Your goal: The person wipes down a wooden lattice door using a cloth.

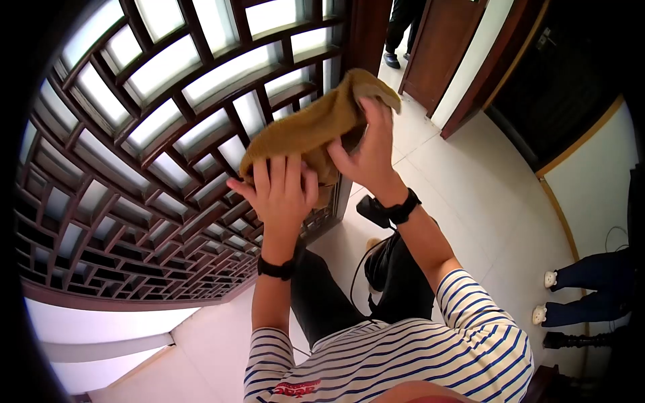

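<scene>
A brown cloth [306,127] with a soft, plush-looking surface is held up in front of the dark wooden lattice, bunched and folded between my two hands. My left hand [281,191] grips its lower left part, with several fingers over the lower edge and the little finger sticking out to the left. Around the right part of the cloth, my right hand [369,151] is closed, thumb below and fingers near the upper right end. Folds hide some of the fingertips. A black band [277,270] circles my left wrist, and another [404,207] my right.
The lattice screen [195,138] with pale panes fills the left side. Beyond its edge is a brown door [440,50], near a person's dark-trousered legs [403,27]. Another person's legs [591,282] are at the right. Light tiles [470,195] cover the floor.
</scene>
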Tool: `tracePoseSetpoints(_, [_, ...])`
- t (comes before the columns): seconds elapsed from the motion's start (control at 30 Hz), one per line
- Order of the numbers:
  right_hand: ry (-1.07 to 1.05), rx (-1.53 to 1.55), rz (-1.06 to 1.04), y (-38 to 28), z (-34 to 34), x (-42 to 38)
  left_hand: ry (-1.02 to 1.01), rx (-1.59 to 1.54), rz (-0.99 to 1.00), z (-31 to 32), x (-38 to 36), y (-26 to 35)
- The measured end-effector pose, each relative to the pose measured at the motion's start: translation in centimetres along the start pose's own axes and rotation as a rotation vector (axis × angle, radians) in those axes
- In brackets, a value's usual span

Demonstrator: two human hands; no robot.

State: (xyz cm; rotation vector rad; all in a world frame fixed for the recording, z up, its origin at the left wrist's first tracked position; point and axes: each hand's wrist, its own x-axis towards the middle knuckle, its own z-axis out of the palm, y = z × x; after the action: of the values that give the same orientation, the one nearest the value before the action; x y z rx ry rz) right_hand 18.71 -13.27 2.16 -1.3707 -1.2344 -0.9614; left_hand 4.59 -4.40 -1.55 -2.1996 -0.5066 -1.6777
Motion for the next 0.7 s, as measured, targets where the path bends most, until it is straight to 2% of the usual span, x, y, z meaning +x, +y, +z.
tracePoseSetpoints(0.07, [-0.118, -0.053, -0.077, 0.7, 1.0, 1.5, -0.119, 0.175, -0.033, 0.7, 1.4, 0.2])
tracePoseSetpoints(0.1, [-0.129, -0.081, -0.051, 1.3, 1.6, 0.9, -0.076, 0.214, -0.025, 1.6, 0.8, 0.1])
tracePoseSetpoints(0.23, [-0.129, -0.132, -0.172, 3.4, 2.3, -0.3, -0.148, 0.197, -0.005, 2.2, -0.7, -0.5])
tracePoseSetpoints(0.3, [-0.062, -0.203, -0.237, 2.2, 1.9, 0.6, -0.152, 0.194, 0.018, 2.1, -0.8, -0.7])
tracePoseSetpoints(0.43, [-0.074, -0.314, -0.22, 1.2, 1.8, 1.3, -0.145, 0.195, 0.035, 2.3, -0.8, -0.9])
tracePoseSetpoints(0.63, [-0.071, -0.225, -0.194, 0.8, 2.4, 3.1, -0.168, 0.199, 0.073, 1.9, -0.5, -0.9])
tracePoseSetpoints(0.7, [-0.087, -0.184, -0.125, 0.6, 2.5, 2.7, -0.155, 0.201, 0.092, 2.0, -0.5, -0.9])
